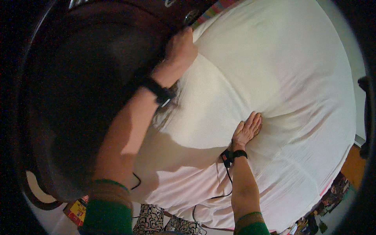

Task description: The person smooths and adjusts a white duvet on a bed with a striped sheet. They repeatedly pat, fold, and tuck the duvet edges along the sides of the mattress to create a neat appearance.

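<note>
A cream-white bedsheet covers the mattress, with folds and creases over it. My left hand is at the sheet's far left edge, beside a large dark surface. Its fingers are curled closed on the bedsheet's edge, with the fingertips partly hidden and a little blurred. Near the middle of the bed, my right hand lies flat on the sheet with its fingers stretched out. Creases in the cloth run outward from around it. Black bands circle both wrists, and a small black device sits at the right one.
The dark surface fills the left side. Multicoloured striped cloth shows past the left hand. A black cable trails over the sheet's near side. Black-and-white patterned cloth is at the lower edge, and assorted items lie at the lower right.
</note>
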